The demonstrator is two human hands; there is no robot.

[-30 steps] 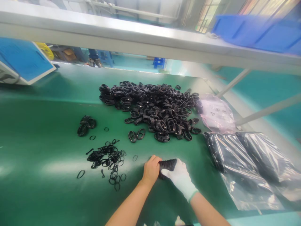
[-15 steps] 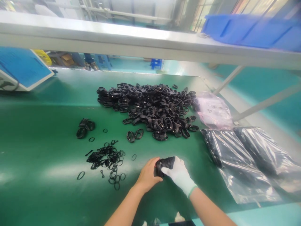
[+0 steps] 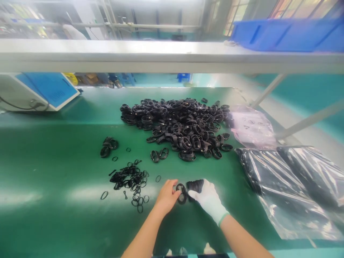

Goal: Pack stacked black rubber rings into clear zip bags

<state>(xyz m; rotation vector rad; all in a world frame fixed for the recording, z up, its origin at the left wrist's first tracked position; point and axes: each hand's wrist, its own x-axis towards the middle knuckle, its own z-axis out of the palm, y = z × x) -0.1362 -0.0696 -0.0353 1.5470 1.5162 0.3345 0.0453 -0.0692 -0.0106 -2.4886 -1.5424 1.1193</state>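
Your left fingers (image 3: 172,182) clamp a coil (image 3: 184,195) by its left edge. Your right fingers (image 3: 194,195) clasp the stack (image 3: 195,186) beside it.

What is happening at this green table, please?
A person is handling coiled black cables with both hands. The bare left hand holds one coil by its edge, just beside a row of coils gripped by the white-gloved right hand. Beyond the hands lies a large heap of similar coils; to the left are scattered small black bands. To the right lie clear plastic bags with black contents.
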